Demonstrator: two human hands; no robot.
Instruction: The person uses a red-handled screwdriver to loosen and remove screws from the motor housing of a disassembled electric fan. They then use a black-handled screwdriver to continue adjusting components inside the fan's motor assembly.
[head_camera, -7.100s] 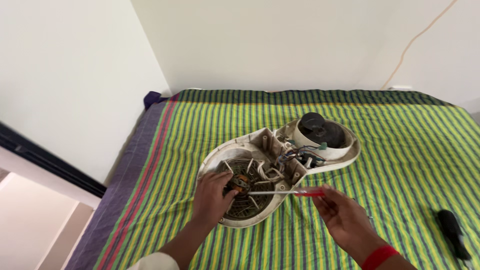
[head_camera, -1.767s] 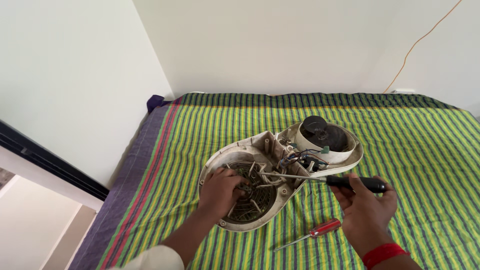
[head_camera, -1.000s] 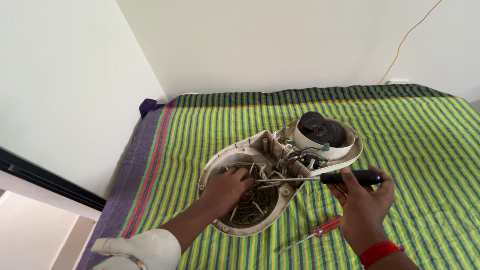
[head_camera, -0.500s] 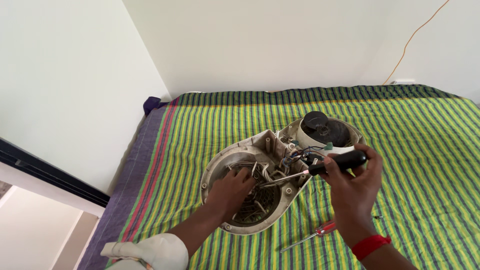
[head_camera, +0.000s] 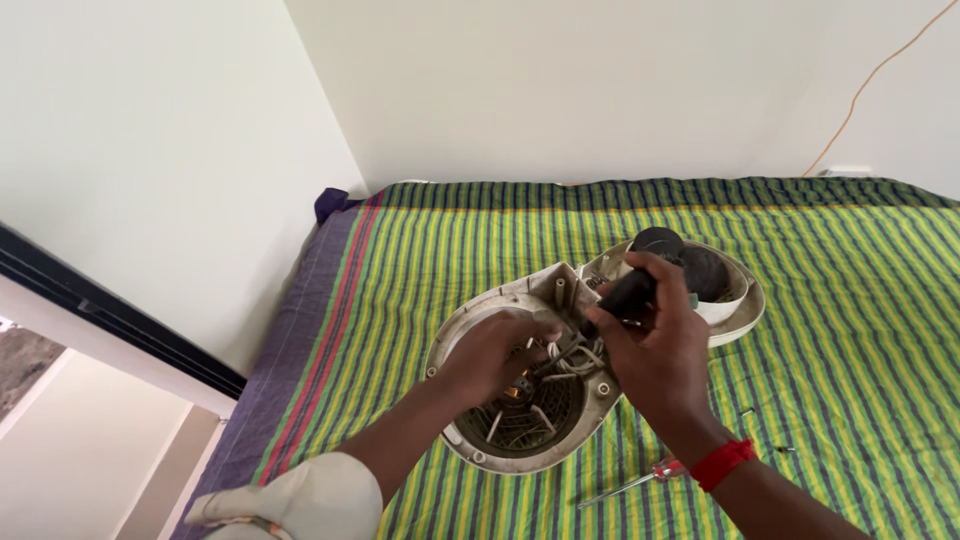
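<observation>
Indoors, on a bed spread with a green, yellow and dark striped cloth (head_camera: 420, 240), a person bends over an opened white appliance housing (head_camera: 470, 320) lying near the middle of the bedding. At far left a plain white wall (head_camera: 150, 150) runs down beside the bed, a dark strip crossing its lower part, and a purple border edges the cloth on that side.

Reaching in from the lower left, the person's left hand (head_camera: 490, 355) is curled, fingers bent down into the round end of the housing, where it touches the tangle of pale wires (head_camera: 570, 360) above a dark slotted grille (head_camera: 520, 420); whether it pinches anything cannot be told. Just beside it, the right hand (head_camera: 655, 350), a red band at its wrist, is closed round the black handle of a screwdriver (head_camera: 628, 292), its tip angled down towards the wires between the two hands.

Behind the right hand, a black round motor part (head_camera: 700, 270) sits in the far half of the casing. Lower right, a red-handled screwdriver (head_camera: 640, 480) lies loose on the cloth near the right forearm, and a few small screws (head_camera: 745, 411) lie scattered beyond it. An orange cord (head_camera: 870, 80) climbs the back wall at upper right.
</observation>
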